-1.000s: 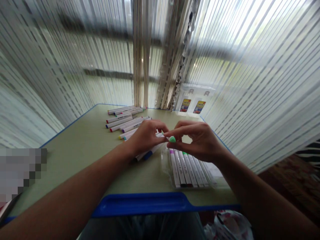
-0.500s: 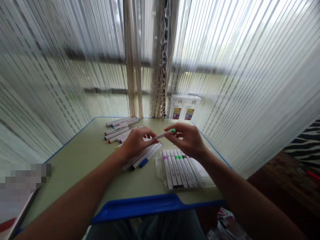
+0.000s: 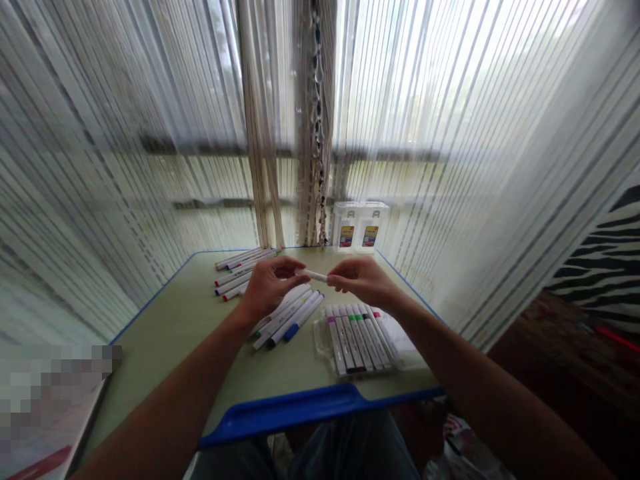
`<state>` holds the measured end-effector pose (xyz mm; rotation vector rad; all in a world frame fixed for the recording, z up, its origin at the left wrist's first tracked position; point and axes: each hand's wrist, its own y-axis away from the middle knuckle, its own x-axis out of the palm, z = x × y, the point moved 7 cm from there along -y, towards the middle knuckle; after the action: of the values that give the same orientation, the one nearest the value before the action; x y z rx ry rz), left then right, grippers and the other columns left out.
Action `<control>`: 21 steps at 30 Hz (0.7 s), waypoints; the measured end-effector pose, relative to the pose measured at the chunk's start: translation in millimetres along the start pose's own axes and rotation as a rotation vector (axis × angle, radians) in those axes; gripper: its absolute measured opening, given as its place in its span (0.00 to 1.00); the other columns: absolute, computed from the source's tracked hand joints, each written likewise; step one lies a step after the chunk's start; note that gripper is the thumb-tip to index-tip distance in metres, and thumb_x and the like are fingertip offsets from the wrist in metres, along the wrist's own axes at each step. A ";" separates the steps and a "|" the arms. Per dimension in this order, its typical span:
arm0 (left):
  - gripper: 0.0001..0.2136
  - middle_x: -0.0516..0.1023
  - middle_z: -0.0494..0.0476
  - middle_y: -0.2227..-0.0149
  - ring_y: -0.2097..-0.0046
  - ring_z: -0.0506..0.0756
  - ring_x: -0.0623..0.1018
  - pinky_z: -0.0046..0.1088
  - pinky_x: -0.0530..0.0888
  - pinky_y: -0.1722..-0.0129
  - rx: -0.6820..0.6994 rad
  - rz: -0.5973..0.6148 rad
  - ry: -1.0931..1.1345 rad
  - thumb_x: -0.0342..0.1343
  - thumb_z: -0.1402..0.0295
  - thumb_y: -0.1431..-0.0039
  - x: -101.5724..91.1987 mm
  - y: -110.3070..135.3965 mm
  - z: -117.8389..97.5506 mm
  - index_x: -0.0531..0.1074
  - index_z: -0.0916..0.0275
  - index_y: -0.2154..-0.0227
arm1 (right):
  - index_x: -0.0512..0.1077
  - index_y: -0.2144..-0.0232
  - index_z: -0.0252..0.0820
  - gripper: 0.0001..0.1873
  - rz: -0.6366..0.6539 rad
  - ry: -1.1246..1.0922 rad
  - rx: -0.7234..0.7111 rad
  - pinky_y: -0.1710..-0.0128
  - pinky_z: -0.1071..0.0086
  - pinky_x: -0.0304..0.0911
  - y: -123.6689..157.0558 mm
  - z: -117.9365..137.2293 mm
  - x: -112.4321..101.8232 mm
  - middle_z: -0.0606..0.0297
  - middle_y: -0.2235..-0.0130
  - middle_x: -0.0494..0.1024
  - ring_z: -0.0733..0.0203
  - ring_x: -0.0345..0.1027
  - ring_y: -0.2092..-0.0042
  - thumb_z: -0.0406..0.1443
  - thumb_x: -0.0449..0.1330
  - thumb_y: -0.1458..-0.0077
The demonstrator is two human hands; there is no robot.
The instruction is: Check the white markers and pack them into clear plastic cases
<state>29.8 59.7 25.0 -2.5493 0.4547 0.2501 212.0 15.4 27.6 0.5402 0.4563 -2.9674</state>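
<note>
A white marker [image 3: 316,275] is held nearly level above the table, one end in each hand. The fingers of my left hand [image 3: 273,285] pinch its left end. My right hand [image 3: 364,280] closes round the right end and hides it. Below and to the left lie several loose white markers [image 3: 295,312], some with blue or dark ends. Under my right hand sits a clear plastic case [image 3: 323,347] holding a row of markers [image 3: 356,337] with purple, green, dark and red bands.
More markers [image 3: 235,279] lie in a pile at the table's back left. Two clear cases [image 3: 361,227] with coloured labels stand at the back edge. A blue tray edge [image 3: 295,407] runs along the front of the pale table [image 3: 175,333]. String curtains [image 3: 165,167] hang behind.
The marker has turned from slanting up rightward to nearly level. Its green end, visible before, is now hidden by my right hand's fingers. The camera view has shifted slightly.
</note>
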 end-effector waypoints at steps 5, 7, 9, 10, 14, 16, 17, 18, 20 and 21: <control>0.21 0.82 0.58 0.69 0.66 0.54 0.81 0.32 0.78 0.63 0.000 0.054 0.114 0.73 0.61 0.57 13.5 -4.4 -6.7 0.78 0.67 0.61 | 0.79 0.68 0.35 0.08 0.077 -0.019 0.020 0.72 0.71 0.65 -2.2 9.9 4.1 0.63 0.73 0.80 0.66 0.72 0.73 0.35 0.68 0.51; 0.22 0.81 0.57 0.68 0.67 0.53 0.80 0.30 0.78 0.64 0.011 0.085 0.153 0.73 0.63 0.56 19.5 -7.8 -14.5 0.77 0.67 0.59 | 0.78 0.62 0.35 0.12 0.103 -0.047 -0.012 0.70 0.70 0.68 -1.6 15.5 3.1 0.63 0.71 0.81 0.65 0.74 0.70 0.33 0.68 0.51; 0.25 0.81 0.57 0.67 0.68 0.51 0.79 0.29 0.77 0.66 0.020 0.103 0.171 0.73 0.64 0.56 25.4 -11.5 -25.0 0.75 0.67 0.55 | 0.75 0.53 0.35 0.21 0.125 -0.067 -0.059 0.68 0.69 0.71 1.1 21.2 -0.5 0.64 0.71 0.81 0.64 0.75 0.70 0.32 0.68 0.50; 0.27 0.81 0.57 0.66 0.69 0.51 0.79 0.28 0.77 0.67 0.025 0.102 0.159 0.73 0.64 0.56 28.4 -13.2 -30.9 0.74 0.67 0.53 | 0.72 0.48 0.35 0.25 0.131 -0.080 -0.079 0.69 0.68 0.72 3.3 23.7 -3.5 0.64 0.70 0.80 0.63 0.75 0.70 0.32 0.68 0.50; 0.27 0.80 0.61 0.62 0.66 0.52 0.79 0.29 0.77 0.67 0.079 0.040 0.022 0.70 0.62 0.52 42.5 -19.0 -59.0 0.72 0.67 0.50 | 0.65 0.41 0.40 0.34 0.089 -0.133 -0.097 0.71 0.67 0.75 15.3 30.6 -27.5 0.68 0.69 0.78 0.62 0.77 0.71 0.30 0.68 0.50; 0.22 0.81 0.61 0.62 0.64 0.53 0.80 0.29 0.77 0.66 0.127 0.010 -0.030 0.67 0.63 0.48 52.5 -21.4 -75.2 0.72 0.67 0.52 | 0.65 0.42 0.41 0.33 0.053 -0.140 -0.082 0.72 0.68 0.76 22.1 32.8 -44.3 0.69 0.68 0.77 0.63 0.77 0.71 0.29 0.68 0.50; 0.19 0.81 0.61 0.62 0.64 0.53 0.80 0.29 0.77 0.66 0.152 0.005 -0.053 0.66 0.64 0.46 58.4 -22.6 -83.6 0.73 0.66 0.53 | 0.65 0.43 0.41 0.32 0.039 -0.142 -0.073 0.72 0.68 0.76 25.5 33.6 -53.0 0.69 0.68 0.76 0.63 0.77 0.72 0.29 0.68 0.50; 0.17 0.81 0.61 0.63 0.64 0.53 0.80 0.29 0.77 0.66 0.178 0.005 -0.078 0.65 0.65 0.45 64.6 -23.7 -91.8 0.74 0.66 0.54 | 0.66 0.45 0.41 0.31 0.025 -0.145 -0.063 0.72 0.68 0.76 28.9 34.1 -61.6 0.69 0.68 0.76 0.63 0.77 0.72 0.29 0.68 0.50; 0.13 0.82 0.60 0.63 0.64 0.52 0.80 0.28 0.76 0.66 0.229 0.023 -0.133 0.63 0.67 0.44 77.8 -24.6 -107.9 0.76 0.65 0.57 | 0.68 0.47 0.40 0.28 -0.012 -0.158 -0.046 0.72 0.68 0.76 35.4 34.1 -78.4 0.69 0.68 0.76 0.62 0.77 0.72 0.29 0.68 0.51; 0.10 0.82 0.59 0.64 0.64 0.52 0.80 0.28 0.76 0.66 0.256 0.041 -0.161 0.63 0.67 0.43 84.8 -23.8 -115.2 0.77 0.65 0.59 | 0.68 0.48 0.40 0.27 -0.031 -0.165 -0.034 0.73 0.67 0.77 38.5 33.1 -85.6 0.69 0.68 0.76 0.61 0.78 0.73 0.29 0.69 0.51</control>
<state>126.9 -5.6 110.7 -2.2518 0.4469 0.3838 286.4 -28.3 77.2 0.2837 0.5022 -2.9947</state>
